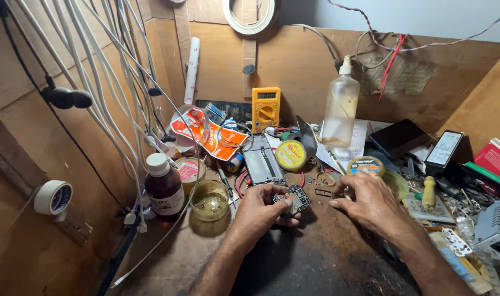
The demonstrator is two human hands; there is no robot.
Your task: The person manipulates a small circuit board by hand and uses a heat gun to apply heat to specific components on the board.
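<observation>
One small circuit board (297, 200), flat, dark and studded with tiny parts, is pinched in the left hand (262, 211) at centre frame. The right hand (370, 200) is rested beside it, fingers curled, nothing gripped. Best held by the edges, steadied on the scuffed wooden bench (326, 257).

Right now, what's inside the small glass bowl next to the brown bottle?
The glass bowl holds a shallow yellowish liquid with small bright specks at the bottom. What the specks are is too small to tell. It stands beside the brown bottle.

Left hand (261, 211) fingers curled, gripping; right hand (370, 203) palm down.
</observation>
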